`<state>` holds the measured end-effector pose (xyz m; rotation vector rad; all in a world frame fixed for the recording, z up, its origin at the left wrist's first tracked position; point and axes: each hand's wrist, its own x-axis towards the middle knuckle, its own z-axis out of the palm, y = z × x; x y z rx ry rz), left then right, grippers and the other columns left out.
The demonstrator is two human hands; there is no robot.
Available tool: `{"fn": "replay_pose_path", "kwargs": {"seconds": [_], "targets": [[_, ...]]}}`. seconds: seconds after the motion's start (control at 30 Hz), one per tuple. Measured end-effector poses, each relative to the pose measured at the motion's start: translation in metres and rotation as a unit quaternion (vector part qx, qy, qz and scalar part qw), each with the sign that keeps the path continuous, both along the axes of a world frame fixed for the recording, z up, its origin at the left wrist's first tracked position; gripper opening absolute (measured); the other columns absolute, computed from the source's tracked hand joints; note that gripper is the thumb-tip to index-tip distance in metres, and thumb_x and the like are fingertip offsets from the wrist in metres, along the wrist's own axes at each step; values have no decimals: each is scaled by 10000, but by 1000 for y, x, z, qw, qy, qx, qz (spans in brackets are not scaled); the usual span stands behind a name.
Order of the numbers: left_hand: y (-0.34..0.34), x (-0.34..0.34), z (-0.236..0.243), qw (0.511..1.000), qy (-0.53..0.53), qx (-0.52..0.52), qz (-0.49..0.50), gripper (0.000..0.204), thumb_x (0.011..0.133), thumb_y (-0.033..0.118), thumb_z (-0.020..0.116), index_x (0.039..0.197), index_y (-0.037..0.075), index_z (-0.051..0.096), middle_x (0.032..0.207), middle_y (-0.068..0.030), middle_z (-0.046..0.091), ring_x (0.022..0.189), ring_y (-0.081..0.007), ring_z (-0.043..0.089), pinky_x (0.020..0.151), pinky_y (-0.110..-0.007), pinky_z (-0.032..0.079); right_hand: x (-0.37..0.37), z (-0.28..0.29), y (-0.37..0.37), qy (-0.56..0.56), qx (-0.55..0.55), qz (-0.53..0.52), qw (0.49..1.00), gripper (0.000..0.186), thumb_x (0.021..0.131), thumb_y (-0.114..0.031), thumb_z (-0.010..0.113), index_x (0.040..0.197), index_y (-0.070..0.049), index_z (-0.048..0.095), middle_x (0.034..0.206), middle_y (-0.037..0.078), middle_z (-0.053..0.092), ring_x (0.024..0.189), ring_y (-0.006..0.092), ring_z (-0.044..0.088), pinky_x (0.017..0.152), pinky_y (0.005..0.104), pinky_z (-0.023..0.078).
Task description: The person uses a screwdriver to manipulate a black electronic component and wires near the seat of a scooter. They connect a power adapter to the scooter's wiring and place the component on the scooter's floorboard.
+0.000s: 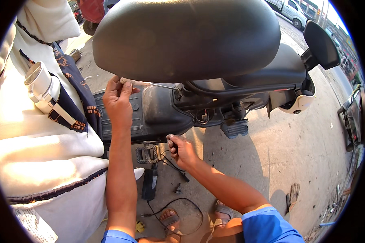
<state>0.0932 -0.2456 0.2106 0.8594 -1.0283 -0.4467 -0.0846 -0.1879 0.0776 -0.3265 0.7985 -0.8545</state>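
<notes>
My left hand [117,101] grips the pale handle of a screwdriver-like tool [142,84], its metal shaft pointing right toward the scooter body below the black seat [186,40]. My right hand [182,152] is lower, at the edge of the black body panel [166,119], fingers curled; I cannot make out whether anything is in them. The ribbed footboard [121,119] runs left behind my left wrist. Below it are a pedal [146,154] and a black charger-like box [149,184] with cables.
A white padded cover [44,162] fills the left. A mirror [320,44] and a white helmet [296,103] sit at the scooter's right. A glove [293,198] lies on the concrete. Another vehicle [351,119] stands at the far right, a white car [290,12] behind.
</notes>
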Motion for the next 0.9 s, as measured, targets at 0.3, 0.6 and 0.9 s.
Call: {"fn": "replay_pose_path", "kwargs": {"seconds": [0.3, 0.6, 0.9], "targets": [[-13, -8, 4, 998, 11, -2, 64, 138, 931, 36, 659, 1058, -16, 671, 854, -27, 665, 730, -78, 616, 663, -237, 552, -18, -24, 22, 73, 36, 73, 994, 149, 959, -162, 602, 1028, -33, 635, 752, -16, 594, 589, 55, 484, 497, 210, 369], [-13, -11, 5, 996, 47, -8, 72, 147, 927, 1, 641, 1063, -27, 690, 883, -53, 684, 790, -94, 643, 714, -261, 579, -52, -30, -11, 125, -34, -12, 991, 142, 933, -145, 626, 1009, -27, 648, 744, 8, 604, 560, 74, 504, 477, 230, 377], [-12, -13, 9, 996, 31, 1, 79, 152, 918, -61, 589, 1040, -51, 680, 972, -108, 682, 872, -162, 665, 785, -319, 619, -62, -35, -12, 149, -43, -6, 988, 119, 920, -132, 633, 936, -14, 643, 719, 14, 601, 543, 85, 495, 480, 250, 380]]}}
